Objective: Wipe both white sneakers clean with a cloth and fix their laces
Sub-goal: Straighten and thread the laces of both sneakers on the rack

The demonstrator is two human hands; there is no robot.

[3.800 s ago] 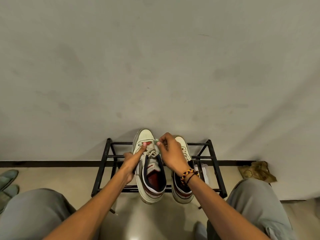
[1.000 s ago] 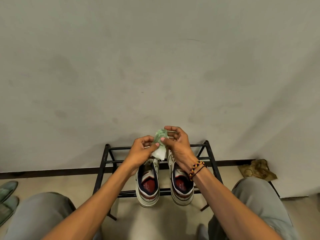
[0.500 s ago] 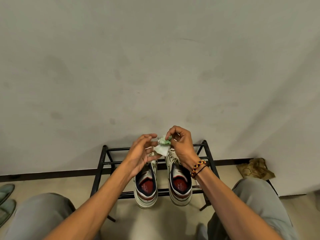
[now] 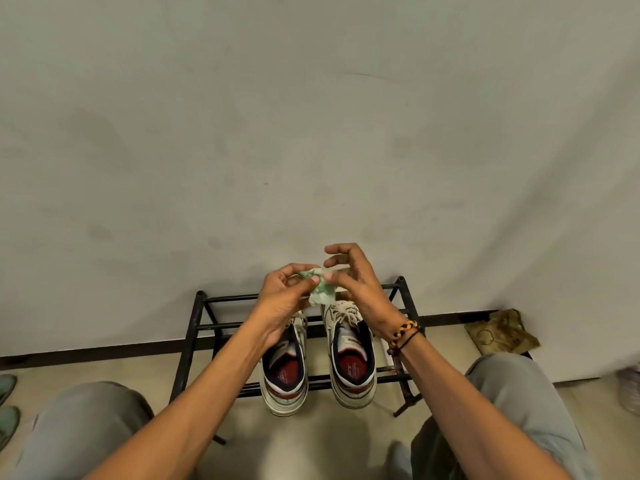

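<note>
Two white sneakers with red insoles stand side by side on a black metal rack point(image 4: 194, 327), heels toward me: the left sneaker point(image 4: 284, 382) and the right sneaker point(image 4: 351, 362). Above their toes I hold a small crumpled pale-green cloth point(image 4: 322, 289) between both hands. My left hand point(image 4: 282, 299) pinches its left side with thumb and fingers. My right hand point(image 4: 356, 285) pinches its right side, with the upper fingers spread and curled above it. The left sneaker's laces are hidden behind my left hand; the right sneaker's laces show loosely.
The rack stands against a plain grey wall. A crumpled olive-brown rag point(image 4: 502, 332) lies on the floor at the right. Greenish slippers point(image 4: 7, 403) sit at the far left edge. My knees in grey trousers frame the bottom corners.
Both hands left the left sneaker's laces and rose with the green cloth between them. Over the last second my fingers have been reworking the cloth, and my right fingers have spread.
</note>
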